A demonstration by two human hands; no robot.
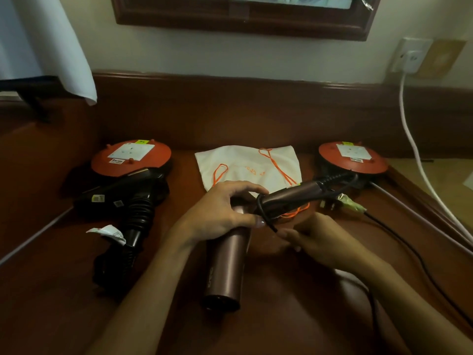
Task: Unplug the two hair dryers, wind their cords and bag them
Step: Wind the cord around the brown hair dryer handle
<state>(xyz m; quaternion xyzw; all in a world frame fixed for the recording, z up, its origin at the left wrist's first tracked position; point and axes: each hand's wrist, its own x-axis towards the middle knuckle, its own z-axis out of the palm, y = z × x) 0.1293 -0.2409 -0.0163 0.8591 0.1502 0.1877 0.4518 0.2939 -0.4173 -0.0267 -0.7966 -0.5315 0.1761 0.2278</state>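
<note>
While the left hand [225, 211] steadies the bronze hair dryer [227, 262] over the bench [294, 316], fingers curled round its body, the right hand [309, 239] pinches the black cord [266, 213], apparently to wind it round the handle (plug [340, 203] loose beyond the right fingers).

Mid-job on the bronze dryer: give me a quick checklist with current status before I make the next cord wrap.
1. Bronze hair dryer held steady: ok, the left hand grips it where barrel meets handle.
2. Its plug out of the socket: ok, it lies loose on the desk near the right cord reel.
3. Cord started on the handle: ok, one loop shows around it.
4. Right hand has the cord: cannot tell, its fingers are near the loop in shadow.
5. White drawstring bag ready: cannot tell, it lies flat behind the dryer, mouth unseen.
6. Black hair dryer bagged: not ok, it lies by the left cord reel.
</note>
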